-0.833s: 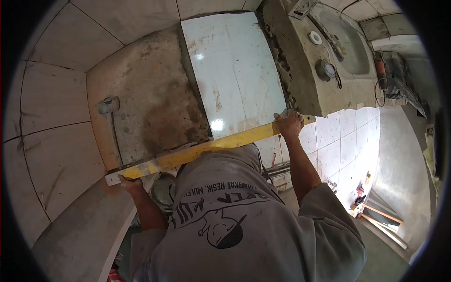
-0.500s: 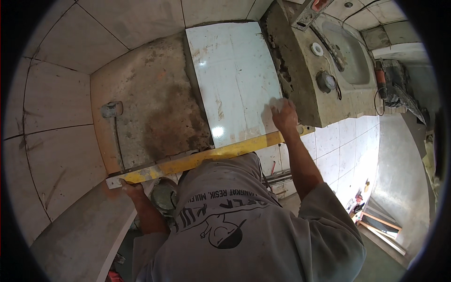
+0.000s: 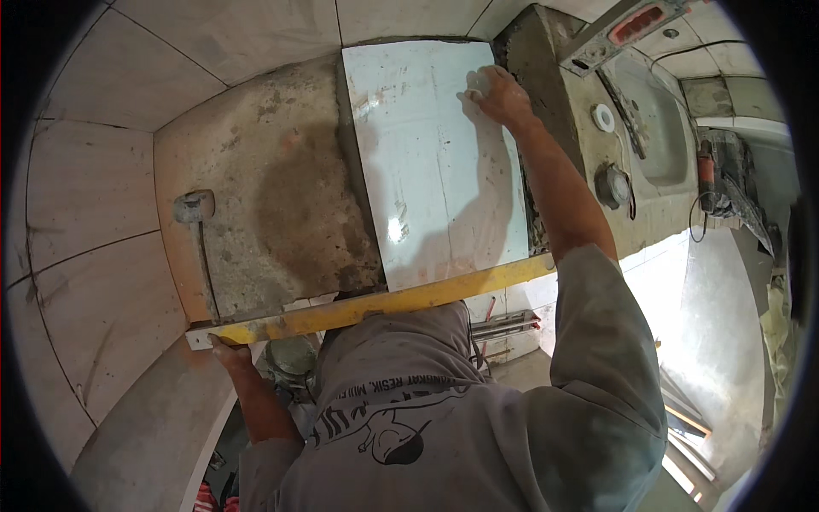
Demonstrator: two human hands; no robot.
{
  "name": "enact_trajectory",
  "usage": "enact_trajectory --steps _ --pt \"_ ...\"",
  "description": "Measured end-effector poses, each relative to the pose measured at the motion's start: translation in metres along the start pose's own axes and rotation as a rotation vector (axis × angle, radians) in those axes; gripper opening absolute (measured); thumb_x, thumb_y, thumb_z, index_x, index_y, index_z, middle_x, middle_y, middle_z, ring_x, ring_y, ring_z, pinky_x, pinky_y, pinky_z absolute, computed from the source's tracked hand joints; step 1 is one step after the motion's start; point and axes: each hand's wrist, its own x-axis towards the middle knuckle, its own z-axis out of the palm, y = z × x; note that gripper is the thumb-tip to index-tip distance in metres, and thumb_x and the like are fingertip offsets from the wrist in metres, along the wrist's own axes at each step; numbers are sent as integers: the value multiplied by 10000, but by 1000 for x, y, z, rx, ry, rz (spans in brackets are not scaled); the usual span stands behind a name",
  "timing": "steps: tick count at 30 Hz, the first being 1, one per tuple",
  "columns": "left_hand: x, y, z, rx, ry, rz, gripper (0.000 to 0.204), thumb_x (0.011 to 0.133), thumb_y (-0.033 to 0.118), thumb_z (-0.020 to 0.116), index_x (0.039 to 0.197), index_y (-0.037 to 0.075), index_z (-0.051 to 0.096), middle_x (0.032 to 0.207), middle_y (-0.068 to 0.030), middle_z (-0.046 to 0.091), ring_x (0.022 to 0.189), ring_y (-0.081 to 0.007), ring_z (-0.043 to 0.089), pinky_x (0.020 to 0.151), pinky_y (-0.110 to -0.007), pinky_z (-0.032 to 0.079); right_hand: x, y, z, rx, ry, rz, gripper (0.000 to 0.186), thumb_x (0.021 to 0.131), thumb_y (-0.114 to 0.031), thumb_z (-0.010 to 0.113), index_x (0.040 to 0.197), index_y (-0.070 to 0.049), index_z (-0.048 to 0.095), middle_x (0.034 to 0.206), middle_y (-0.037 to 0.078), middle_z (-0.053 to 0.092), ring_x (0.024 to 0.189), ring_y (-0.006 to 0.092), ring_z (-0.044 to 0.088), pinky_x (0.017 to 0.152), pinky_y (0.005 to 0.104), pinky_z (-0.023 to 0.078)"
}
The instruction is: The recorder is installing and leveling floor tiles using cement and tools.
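Observation:
A white glossy tile (image 3: 418, 171) with smudges lies on the rough concrete bed in front of me. My right hand (image 3: 503, 96) is at its far right corner, fingers spread and touching the surface, holding nothing. Along the near edge of tile and bed runs a long yellow straightedge (image 3: 375, 305). My left hand (image 3: 230, 350) is closed around its left end; the fingers are partly hidden below it. On the bare concrete (image 3: 281, 171) left of the tile lies a mallet (image 3: 194, 206), its handle pointing toward me.
A raised concrete counter with a sink (image 3: 661, 128) stands at the right. On it lie a grey spirit level (image 3: 627, 34), a white ring (image 3: 604, 118) and a round grey tool (image 3: 612, 185). A power tool (image 3: 706, 175) is farther right. Tiled walls (image 3: 94, 188) close off the left and back.
My right hand has moved from the tile's near right corner to its far right corner. My left hand stays on the straightedge's left end.

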Motion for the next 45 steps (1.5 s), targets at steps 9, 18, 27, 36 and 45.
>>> enact_trajectory --steps 9,18,27,36,45 --pt "-7 4 1 27 -17 -9 477 1019 408 427 1312 36 481 1274 -124 561 1143 -291 570 991 -462 448 70 -27 8 -105 -152 -78 861 806 -625 647 1440 -102 389 1523 139 329 1403 292 342 1120 425 360" --pt "23 -2 -42 574 -136 196 464 1031 413 373 1328 70 470 1282 -117 554 1182 -322 541 1007 -527 429 95 -22 8 -284 -162 -14 875 825 -663 595 1422 -51 406 1473 151 396 1388 324 350 1101 464 369" --pt "34 -1 -47 448 -173 227 424 964 316 533 1229 -15 515 1106 -166 640 987 -284 640 853 -428 528 101 8 23 -251 -50 13 837 872 -686 490 1373 -15 459 1440 193 432 1354 361 380 1079 478 382" --pt "13 11 -60 1515 -234 753 468 993 392 468 1279 23 506 1239 -155 588 1139 -309 580 980 -491 458 72 -55 -22 -95 -304 219 750 996 -510 402 1499 15 217 1582 190 184 1457 381 179 1181 477 221" --pt "17 7 -25 575 -106 171 443 1015 405 416 1276 63 522 1274 -108 582 1169 -274 569 978 -461 468 84 -30 -8 -432 -322 122 689 1026 -489 307 1482 26 265 1559 211 235 1455 363 194 1186 469 214"
